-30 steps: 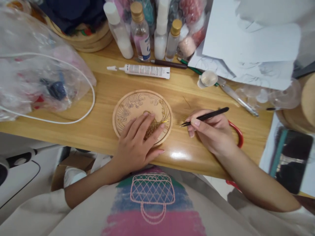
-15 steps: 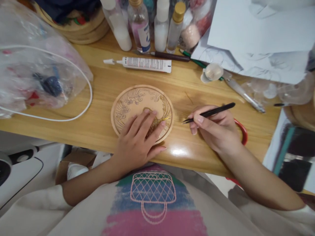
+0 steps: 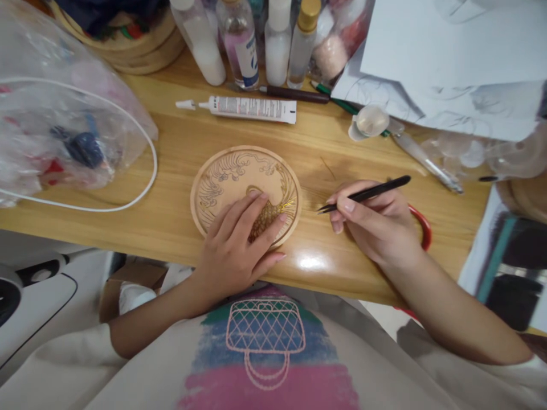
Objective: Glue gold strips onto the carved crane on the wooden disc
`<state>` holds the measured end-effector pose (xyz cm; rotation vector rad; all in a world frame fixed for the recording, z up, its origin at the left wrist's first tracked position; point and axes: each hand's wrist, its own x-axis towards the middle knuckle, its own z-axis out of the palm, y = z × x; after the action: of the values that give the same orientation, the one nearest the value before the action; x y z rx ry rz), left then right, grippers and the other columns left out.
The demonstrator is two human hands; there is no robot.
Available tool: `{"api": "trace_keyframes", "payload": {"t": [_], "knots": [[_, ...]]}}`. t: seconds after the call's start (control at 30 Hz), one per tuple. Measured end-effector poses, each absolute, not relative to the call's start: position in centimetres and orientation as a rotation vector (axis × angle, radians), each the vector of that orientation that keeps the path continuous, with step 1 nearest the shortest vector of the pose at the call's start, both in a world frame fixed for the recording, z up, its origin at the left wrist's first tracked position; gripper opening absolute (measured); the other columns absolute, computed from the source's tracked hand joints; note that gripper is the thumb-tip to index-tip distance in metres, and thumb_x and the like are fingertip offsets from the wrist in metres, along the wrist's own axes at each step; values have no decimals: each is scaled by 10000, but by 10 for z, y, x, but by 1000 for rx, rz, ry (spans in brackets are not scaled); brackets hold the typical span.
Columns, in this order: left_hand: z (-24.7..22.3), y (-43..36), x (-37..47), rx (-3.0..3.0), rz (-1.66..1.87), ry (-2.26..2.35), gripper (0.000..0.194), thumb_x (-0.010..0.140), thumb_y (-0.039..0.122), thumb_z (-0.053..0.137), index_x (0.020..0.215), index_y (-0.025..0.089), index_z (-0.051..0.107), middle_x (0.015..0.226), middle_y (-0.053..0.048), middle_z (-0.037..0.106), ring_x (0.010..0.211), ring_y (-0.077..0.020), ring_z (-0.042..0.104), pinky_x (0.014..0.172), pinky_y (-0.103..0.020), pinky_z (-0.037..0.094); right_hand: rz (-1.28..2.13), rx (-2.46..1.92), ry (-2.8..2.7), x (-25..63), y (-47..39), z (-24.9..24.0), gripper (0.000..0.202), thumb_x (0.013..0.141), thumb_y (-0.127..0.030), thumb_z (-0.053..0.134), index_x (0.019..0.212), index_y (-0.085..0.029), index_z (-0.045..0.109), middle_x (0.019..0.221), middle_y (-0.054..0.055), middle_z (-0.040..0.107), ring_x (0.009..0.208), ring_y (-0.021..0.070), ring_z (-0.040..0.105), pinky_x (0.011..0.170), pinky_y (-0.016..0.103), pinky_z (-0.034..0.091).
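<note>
A round wooden plaque (image 3: 231, 188) with a raised rim lies on the table, its face drawn with dark wave-like lines and partly covered with gold wire work (image 3: 267, 219). My left hand (image 3: 239, 242) lies flat across its lower part, fingers spread, hiding some of the design. To the right, my right hand (image 3: 371, 219) grips black tweezers (image 3: 376, 191) between thumb and fingers, tips pointing left, just off the plaque's edge. Whether the tips pinch anything is too small to tell. A thin gold wire piece (image 3: 328, 168) rests on the table above the tips.
Behind the plaque lie a white glue tube (image 3: 254, 109) and a dark-handled tool (image 3: 294, 94), with several bottles (image 3: 277, 51) beyond. Papers (image 3: 448, 51) and a clear pen (image 3: 427, 162) are at right. A plastic bag (image 3: 77, 114) and white cable (image 3: 147, 188) sit left. A red handle (image 3: 425, 228) shows beside my right hand.
My left hand has shifted very slightly down and left on the plaque, baring a little more gold work. My right hand keeps its hold on the tweezers. The view has moved slightly.
</note>
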<state>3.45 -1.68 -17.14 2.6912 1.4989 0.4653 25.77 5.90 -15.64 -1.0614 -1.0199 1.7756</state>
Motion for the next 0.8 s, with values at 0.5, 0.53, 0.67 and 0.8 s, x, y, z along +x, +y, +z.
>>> {"api": "trace_keyframes", "payload": {"t": [0.5,0.53,0.67,0.8], "knots": [[-169,-15,33,2675,488,1468,457,951,444,510,1321,177,531,1381,-205,525,1303,-340,499,1048,-479,432,1762,-1088,-1002,256,61,-155,185,660,-370,861,702,-231,747,564,-26,659,442,90,543,434,256,462],[-169,-15,32,2657,501,1463,469,959,444,491,1334,163,516,1377,-208,524,1302,-335,498,1051,-477,433,1761,-1094,-1004,256,61,-154,190,658,-374,862,701,-231,744,565,-26,659,440,90,540,432,258,463],[-168,-15,30,2610,531,1465,505,965,431,473,1359,115,477,1380,-225,508,1318,-329,475,1059,-469,433,1761,-1074,-1016,256,61,-155,184,673,-366,855,707,-228,739,575,-22,659,445,88,543,428,252,461],[-169,-16,32,2654,453,1468,479,956,461,490,1367,216,494,1426,-188,473,1338,-330,457,1059,-476,420,1757,-1075,-1023,256,61,-155,182,675,-368,853,710,-231,738,576,-26,660,448,86,547,436,249,468]]}}
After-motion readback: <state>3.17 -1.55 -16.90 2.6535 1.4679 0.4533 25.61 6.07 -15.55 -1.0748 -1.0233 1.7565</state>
